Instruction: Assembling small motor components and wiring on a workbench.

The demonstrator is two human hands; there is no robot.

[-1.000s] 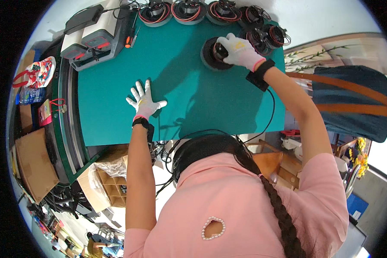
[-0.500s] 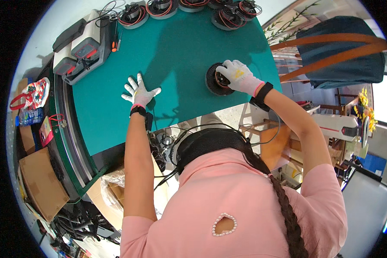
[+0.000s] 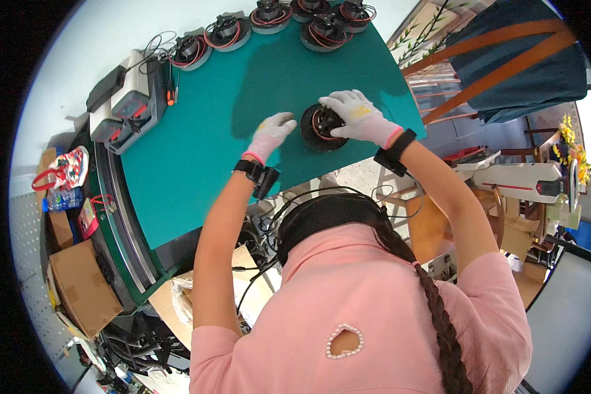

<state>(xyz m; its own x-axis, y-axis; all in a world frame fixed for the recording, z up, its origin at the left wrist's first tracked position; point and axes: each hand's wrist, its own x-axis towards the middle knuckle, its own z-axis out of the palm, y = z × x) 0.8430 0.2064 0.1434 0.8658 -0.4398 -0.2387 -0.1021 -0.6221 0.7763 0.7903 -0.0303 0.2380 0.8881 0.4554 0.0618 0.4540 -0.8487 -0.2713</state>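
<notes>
On the green mat (image 3: pixel 197 151), the round black motor unit (image 3: pixel 323 128) now sits close to the near edge, drawn in from the far row, and the left hand (image 3: pixel 269 134) has come off the mat to meet it. Right hand (image 3: pixel 358 117) lies curled over its top, fingers bent around the rim; left fingers (image 3: pixel 284 121) are loosely spread, tips just touching its side.

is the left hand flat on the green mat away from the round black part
No, the left hand is raised beside the round black part, which the right hand grips on the green mat.
</notes>
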